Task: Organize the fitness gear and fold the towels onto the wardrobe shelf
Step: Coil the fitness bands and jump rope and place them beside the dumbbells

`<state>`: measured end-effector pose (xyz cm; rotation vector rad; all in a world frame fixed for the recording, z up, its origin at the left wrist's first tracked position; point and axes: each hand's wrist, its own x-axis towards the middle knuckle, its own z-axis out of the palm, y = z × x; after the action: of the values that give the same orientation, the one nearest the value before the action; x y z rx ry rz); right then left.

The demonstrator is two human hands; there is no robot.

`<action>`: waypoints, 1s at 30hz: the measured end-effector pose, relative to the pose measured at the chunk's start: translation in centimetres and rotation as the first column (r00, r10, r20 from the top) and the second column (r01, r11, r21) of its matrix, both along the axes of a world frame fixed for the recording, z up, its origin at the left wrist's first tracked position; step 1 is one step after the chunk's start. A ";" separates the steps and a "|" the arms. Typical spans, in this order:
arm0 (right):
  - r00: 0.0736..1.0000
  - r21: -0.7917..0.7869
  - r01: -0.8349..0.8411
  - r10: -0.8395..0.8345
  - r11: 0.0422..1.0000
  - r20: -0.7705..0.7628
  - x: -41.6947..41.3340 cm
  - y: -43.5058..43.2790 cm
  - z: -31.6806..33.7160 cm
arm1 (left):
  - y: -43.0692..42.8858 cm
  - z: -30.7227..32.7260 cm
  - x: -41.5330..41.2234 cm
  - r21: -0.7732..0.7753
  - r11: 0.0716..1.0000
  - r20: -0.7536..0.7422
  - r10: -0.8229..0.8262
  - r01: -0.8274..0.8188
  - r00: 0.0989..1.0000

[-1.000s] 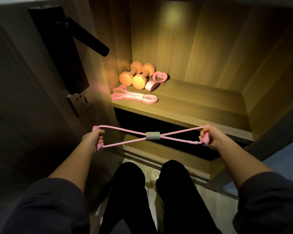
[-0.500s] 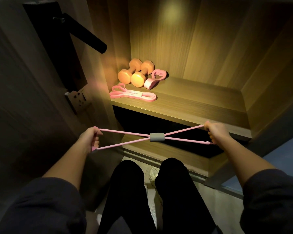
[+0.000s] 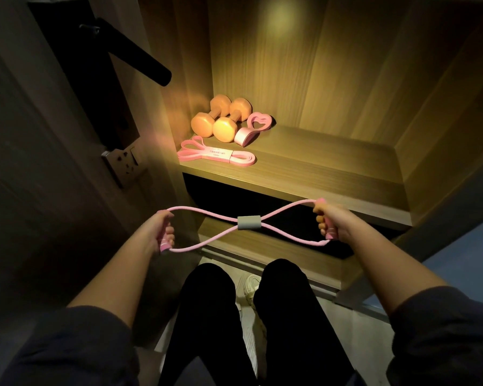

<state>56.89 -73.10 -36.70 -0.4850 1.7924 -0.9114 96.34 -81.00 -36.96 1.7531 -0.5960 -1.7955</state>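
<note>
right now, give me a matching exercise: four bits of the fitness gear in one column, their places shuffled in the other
1. orange dumbbells
2. flat pink band
3. heart-shaped pink piece
4. figure-eight band

A. held between left hand and right hand
B. front left of the shelf
C. back left of the shelf
D. just right of the dumbbells

Pairs: 1-C, 2-B, 3-D, 4-A

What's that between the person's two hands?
In the head view, a pink figure-eight band spans from the left hand to the right hand, its strands crossing inside a grey sleeve midway.
</note>
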 end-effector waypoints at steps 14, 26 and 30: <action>0.980 -0.107 -0.050 0.069 0.993 0.184 7.0 -2.0 1.1 | 1.8 2.1 -7.5 -0.157 0.975 -0.041 -0.164 0.155 0.986; 0.980 -0.218 -0.056 0.095 0.974 0.173 10.7 -0.8 1.3 | 4.4 1.8 -11.0 -0.196 0.959 -0.079 -0.221 0.203 0.972; 0.985 -0.253 -0.066 0.103 0.965 0.137 11.0 -0.5 0.9 | 4.8 1.8 -11.5 -0.213 0.964 -0.122 -0.189 0.161 0.974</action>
<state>67.93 -73.63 -35.75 -0.6300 1.5190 -1.0886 84.82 -76.18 -35.14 1.4628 -0.8654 -1.8853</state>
